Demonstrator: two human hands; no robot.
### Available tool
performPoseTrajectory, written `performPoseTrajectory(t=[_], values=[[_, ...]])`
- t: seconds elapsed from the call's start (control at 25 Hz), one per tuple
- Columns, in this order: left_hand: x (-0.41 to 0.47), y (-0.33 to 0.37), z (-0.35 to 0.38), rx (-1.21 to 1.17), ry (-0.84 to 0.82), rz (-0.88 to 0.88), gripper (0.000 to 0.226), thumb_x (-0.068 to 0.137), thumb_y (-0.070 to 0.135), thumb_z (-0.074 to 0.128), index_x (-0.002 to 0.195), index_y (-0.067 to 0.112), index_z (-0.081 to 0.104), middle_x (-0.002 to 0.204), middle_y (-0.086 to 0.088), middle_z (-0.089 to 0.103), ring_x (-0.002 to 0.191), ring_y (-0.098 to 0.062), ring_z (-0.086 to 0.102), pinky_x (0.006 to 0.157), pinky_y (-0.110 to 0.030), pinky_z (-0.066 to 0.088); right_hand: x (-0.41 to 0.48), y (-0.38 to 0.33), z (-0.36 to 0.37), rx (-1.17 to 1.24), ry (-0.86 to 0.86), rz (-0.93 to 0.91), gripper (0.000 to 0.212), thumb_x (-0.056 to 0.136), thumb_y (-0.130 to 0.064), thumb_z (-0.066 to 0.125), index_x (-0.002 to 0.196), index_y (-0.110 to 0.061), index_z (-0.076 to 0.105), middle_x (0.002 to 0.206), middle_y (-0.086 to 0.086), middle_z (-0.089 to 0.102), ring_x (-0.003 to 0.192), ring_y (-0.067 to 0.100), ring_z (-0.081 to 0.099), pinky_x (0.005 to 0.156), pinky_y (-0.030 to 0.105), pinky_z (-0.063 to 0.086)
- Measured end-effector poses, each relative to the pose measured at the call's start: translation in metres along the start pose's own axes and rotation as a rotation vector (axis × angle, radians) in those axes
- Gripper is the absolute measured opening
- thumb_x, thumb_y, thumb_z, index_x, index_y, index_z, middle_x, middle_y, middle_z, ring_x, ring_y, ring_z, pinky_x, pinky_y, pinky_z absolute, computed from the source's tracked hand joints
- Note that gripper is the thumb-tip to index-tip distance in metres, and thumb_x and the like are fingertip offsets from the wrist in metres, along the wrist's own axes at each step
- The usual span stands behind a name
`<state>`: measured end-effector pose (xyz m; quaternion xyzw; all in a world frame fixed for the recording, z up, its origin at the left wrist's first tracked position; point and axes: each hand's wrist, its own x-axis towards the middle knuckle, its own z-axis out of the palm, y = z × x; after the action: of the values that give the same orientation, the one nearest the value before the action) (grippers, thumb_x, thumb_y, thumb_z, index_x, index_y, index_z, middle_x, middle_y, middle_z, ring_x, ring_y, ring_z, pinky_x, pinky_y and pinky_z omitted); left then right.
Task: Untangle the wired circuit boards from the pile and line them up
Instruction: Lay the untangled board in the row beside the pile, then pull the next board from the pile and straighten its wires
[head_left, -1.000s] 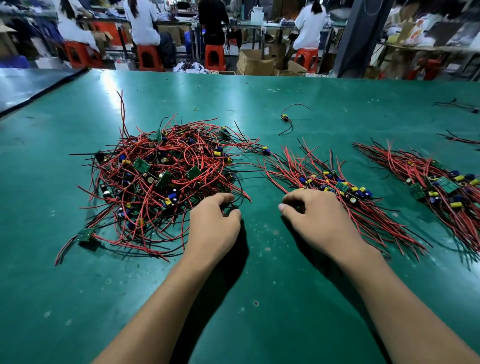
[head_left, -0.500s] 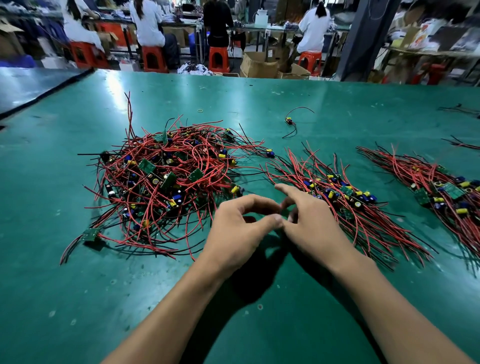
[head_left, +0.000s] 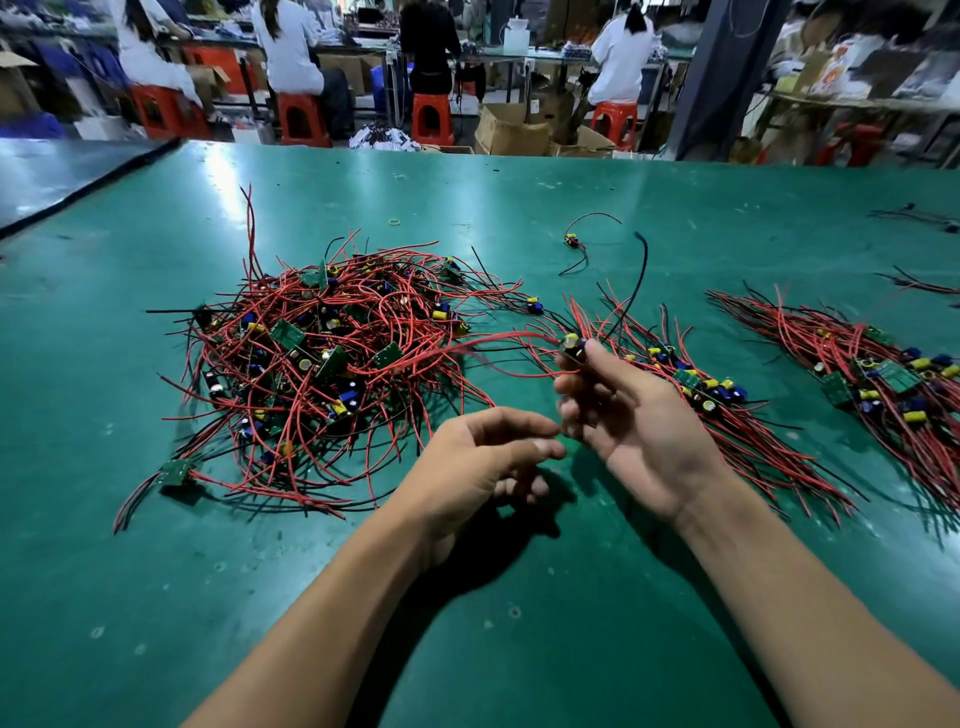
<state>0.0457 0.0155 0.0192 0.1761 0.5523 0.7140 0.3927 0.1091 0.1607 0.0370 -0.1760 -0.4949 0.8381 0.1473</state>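
Right hand (head_left: 639, 421): pinches small wired circuit board with yellow capacitor (head_left: 574, 345), lifted over green table (head_left: 519, 649) middle.
Left hand (head_left: 483, 457): loosely curled, holds nothing.
Tangled red-wire board pile (head_left: 322, 353): toward left edge.

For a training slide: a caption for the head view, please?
Right hand holds one wired board, its red wires trailing to the tangled pile, beside a lined-up row on the green table.

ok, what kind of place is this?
Most likely an electronics assembly workshop: a green work table with a tangled pile of wired circuit boards beside lined-up rows, and workers on orange stools behind.
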Motion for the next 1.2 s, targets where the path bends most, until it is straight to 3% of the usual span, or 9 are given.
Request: performPoseTrajectory(t=[0.08, 0.28, 0.44, 0.64, 0.72, 0.84, 0.92, 1.04, 1.2], values=[[0.003, 0.002, 0.001, -0.063, 0.053, -0.018, 0.01, 0.093, 0.01, 0.058, 0.093, 0.006, 0.067, 0.078, -0.011, 0.071, 0.049, -0.016, 0.059, 0.047, -0.021, 0.048, -0.004, -0.01, -0.002, 0.109, -0.128, 0.111, 0.03, 0.086, -0.038, 0.058, 0.081, -0.011, 0.071, 0.068, 0.002, 0.057, 0.052, 0.012, 0.047, 0.048, 0.022, 0.04], [0.003, 0.009, -0.003, -0.17, 0.008, -0.072, 0.037, 0.081, 0.048, 0.059, 0.083, 0.013, 0.07, 0.067, -0.006, 0.064, 0.048, -0.016, 0.057, 0.046, -0.023, 0.047, -0.012, -0.009, 0.001, -0.147, -0.255, 0.269, 0.034, 0.076, -0.049, 0.067, 0.059, -0.02, 0.063, 0.059, -0.002, 0.048, 0.039, 0.008, 0.034, 0.038, 0.018, 0.026], [0.001, 0.004, -0.002, -0.187, -0.048, -0.043, 0.022, 0.079, 0.028, 0.07, 0.091, 0.01, 0.066, 0.08, -0.012, 0.071, 0.054, -0.019, 0.064, 0.052, -0.025, 0.053, -0.012, -0.005, 0.004, -0.266, -0.189, 0.263, 0.035, 0.082, -0.047, 0.066, 0.058, -0.02, 0.066, 0.055, -0.005, 0.052, 0.037, 0.004, 0.045, 0.047, 0.015, 0.034], [0.005, 0.004, -0.005, -0.251, 0.039, -0.012, 0.033, 0.07, 0.009, 0.073, 0.102, 0.004, 0.069, 0.078, -0.011, 0.07, 0.055, -0.019, 0.066, 0.053, -0.025, 0.056, -0.003, -0.005, -0.003, -0.088, -0.109, 0.31, 0.035, 0.09, -0.043, 0.055, 0.079, -0.011, 0.062, 0.058, -0.003, 0.049, 0.032, 0.004, 0.033, 0.03, 0.014, 0.023], [0.006, 0.006, -0.006, -0.281, 0.029, -0.002, 0.033, 0.069, 0.008, 0.072, 0.102, 0.004, 0.069, 0.08, -0.011, 0.07, 0.056, -0.02, 0.065, 0.053, -0.025, 0.057, -0.003, -0.01, -0.009, 0.038, -0.177, 0.328, 0.022, 0.087, -0.029, 0.059, 0.093, -0.009, 0.066, 0.061, -0.003, 0.051, 0.031, 0.001, 0.032, 0.026, 0.012, 0.023], [0.004, 0.007, -0.004, -0.292, -0.018, -0.005, 0.042, 0.07, 0.011, 0.069, 0.112, 0.004, 0.064, 0.091, -0.009, 0.069, 0.062, -0.021, 0.067, 0.057, -0.026, 0.057, -0.004, -0.007, -0.015, -0.019, -0.243, 0.296, 0.023, 0.081, -0.022, 0.067, 0.102, -0.012, 0.065, 0.064, -0.006, 0.053, 0.033, 0.0, 0.034, 0.028, 0.011, 0.024], [0.003, 0.006, -0.004, -0.27, -0.012, -0.013, 0.042, 0.076, 0.013, 0.068, 0.116, 0.004, 0.063, 0.094, -0.009, 0.069, 0.064, -0.021, 0.066, 0.06, -0.027, 0.056, -0.003, 0.0, -0.015, -0.133, -0.279, 0.254, 0.022, 0.08, -0.024, 0.072, 0.101, -0.017, 0.072, 0.069, -0.006, 0.057, 0.036, -0.001, 0.038, 0.029, 0.011, 0.026], [0.003, 0.004, -0.006, -0.252, 0.054, -0.008, 0.033, 0.078, 0.013, 0.07, 0.11, 0.005, 0.068, 0.077, -0.013, 0.067, 0.056, -0.02, 0.062, 0.055, -0.025, 0.053, -0.002, 0.01, -0.011, -0.296, -0.25, 0.161, 0.016, 0.073, -0.029, 0.081, 0.087, -0.024, 0.075, 0.069, -0.003, 0.064, 0.039, 0.001, 0.042, 0.031, 0.013, 0.028], [0.005, 0.002, -0.007, -0.239, 0.077, 0.03, 0.03, 0.076, 0.015, 0.071, 0.105, 0.005, 0.073, 0.078, -0.011, 0.067, 0.055, -0.02, 0.064, 0.051, -0.023, 0.054, 0.002, 0.012, -0.012, -0.22, -0.226, -0.009, 0.016, 0.076, -0.022, 0.077, 0.092, -0.022, 0.078, 0.083, 0.0, 0.07, 0.042, 0.005, 0.047, 0.037, 0.014, 0.035]])
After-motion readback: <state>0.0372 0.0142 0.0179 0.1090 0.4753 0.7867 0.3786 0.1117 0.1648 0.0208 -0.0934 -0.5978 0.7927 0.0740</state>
